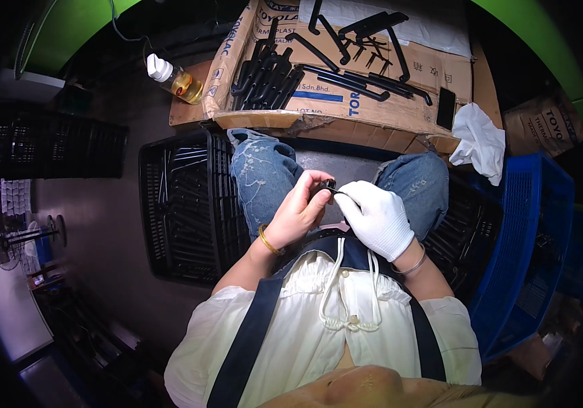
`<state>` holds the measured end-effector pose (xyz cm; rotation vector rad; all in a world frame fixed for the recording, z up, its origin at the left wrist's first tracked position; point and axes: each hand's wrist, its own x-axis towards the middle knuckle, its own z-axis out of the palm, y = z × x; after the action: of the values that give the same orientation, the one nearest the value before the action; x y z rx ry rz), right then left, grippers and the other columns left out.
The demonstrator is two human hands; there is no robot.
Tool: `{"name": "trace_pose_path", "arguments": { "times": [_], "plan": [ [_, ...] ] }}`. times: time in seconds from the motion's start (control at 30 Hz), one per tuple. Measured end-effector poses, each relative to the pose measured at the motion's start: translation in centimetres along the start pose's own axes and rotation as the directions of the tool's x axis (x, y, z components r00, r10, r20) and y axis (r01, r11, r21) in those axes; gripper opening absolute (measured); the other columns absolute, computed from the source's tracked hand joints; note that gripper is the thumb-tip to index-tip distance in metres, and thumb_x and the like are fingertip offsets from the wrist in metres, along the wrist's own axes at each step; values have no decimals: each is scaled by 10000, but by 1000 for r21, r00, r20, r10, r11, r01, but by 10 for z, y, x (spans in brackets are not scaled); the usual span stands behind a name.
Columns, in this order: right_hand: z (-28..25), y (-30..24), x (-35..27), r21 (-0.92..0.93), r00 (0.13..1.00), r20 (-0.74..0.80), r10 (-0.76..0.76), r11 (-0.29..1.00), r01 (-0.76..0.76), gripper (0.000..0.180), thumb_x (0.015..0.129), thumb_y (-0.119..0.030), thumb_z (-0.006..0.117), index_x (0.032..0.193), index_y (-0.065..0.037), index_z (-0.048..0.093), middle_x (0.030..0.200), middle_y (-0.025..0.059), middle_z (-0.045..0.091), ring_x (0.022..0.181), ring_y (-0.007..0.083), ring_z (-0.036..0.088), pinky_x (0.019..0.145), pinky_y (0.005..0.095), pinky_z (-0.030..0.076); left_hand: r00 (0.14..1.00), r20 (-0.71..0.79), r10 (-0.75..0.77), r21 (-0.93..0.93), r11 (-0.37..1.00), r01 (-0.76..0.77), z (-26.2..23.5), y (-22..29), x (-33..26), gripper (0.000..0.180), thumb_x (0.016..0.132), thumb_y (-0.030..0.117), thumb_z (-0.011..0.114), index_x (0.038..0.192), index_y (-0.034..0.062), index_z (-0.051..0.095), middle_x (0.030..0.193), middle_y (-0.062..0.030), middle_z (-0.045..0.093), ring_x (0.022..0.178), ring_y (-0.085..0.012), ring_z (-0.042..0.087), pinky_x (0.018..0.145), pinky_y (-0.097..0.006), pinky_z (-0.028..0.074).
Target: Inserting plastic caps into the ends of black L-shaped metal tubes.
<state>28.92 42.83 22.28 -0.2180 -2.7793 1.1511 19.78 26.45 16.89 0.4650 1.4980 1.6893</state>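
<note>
The person sits with knees apart in torn jeans, both hands meeting over the lap. The bare left hand (299, 207), a gold bangle on its wrist, is curled narrow around a small black part (329, 185), thumb and fingers pinching it from the left. The right hand (376, 217), in a white glove, closes on the same part from the right, its fingertips touching those of the left hand. The part sits between the two hands, just above the gap between the knees; its shape is mostly hidden by the fingers.

Left of the left knee stands a black crate (182, 204) holding long black rods. A second black crate (465, 231) lies right of the right knee, partly hidden by the leg. Further right is a blue crate (529, 231), tilted on its side.

Far from the person, beyond the knees, a flattened cardboard box (346, 109) serves as a tray. On it lie a bundle of black handles (267, 75) at the left and loose bent black rods (366, 58) spread across the middle and right. A white cloth (478, 139) hangs off the box's right near corner. Just left of the box stands a clear bottle (176, 78) with a white cap and yellowish liquid.

The person wears a cream top with dark straps over it.
</note>
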Motion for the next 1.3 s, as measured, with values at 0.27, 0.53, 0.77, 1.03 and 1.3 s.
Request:
{"name": "trace_pose_path", "arguments": {
  "times": [0.27,0.53,0.77,1.03,1.3],
  "plan": [
    [-6,43,11,-111,976,-154,152,979,-170,156,946,-177,566,934,-41,640,840,144,674,755,335,671,643,395,527,998,52,-20,82,997,15,-2,10,-5,224,988,154,565,1164,45,479,828,20,497,657,-31,431,586,-202,387],
    [10,-6,15,459,967,-219,130,888,-15,275,846,-144,729,1073,-17,640,936,136,696,836,222,700,728,334,533,940,-20,341,202,922,-331,-3,12,22,295,1049,269,431,1229,36,425,931,-26,508,841,-67,485,765,-226,416],
    [7,1,27,452,997,-76,14,892,22,230,872,-135,692,1069,-20,668,906,147,696,804,216,694,722,307,533,978,36,207,-299,936,-187,1,-5,19,392,1030,339,444,1242,10,463,1156,-80,542,1093,-168,517,1017,-336,369],
    [6,-13,6,383,990,-130,64,924,-9,155,914,-74,598,1043,6,627,877,143,662,806,253,684,726,332,519,946,148,289,-291,927,-238,-8,-24,13,355,969,353,518,1056,11,549,1055,-79,567,974,-168,523,978,-318,376],
    [17,-17,-8,248,994,-99,-47,966,71,96,916,-131,587,976,-60,612,803,152,645,706,361,652,584,427,512,843,42,537,73,839,-539,-8,-18,15,342,935,357,552,884,21,511,887,-89,503,853,-217,472,879,-352,384]
  ]
}}
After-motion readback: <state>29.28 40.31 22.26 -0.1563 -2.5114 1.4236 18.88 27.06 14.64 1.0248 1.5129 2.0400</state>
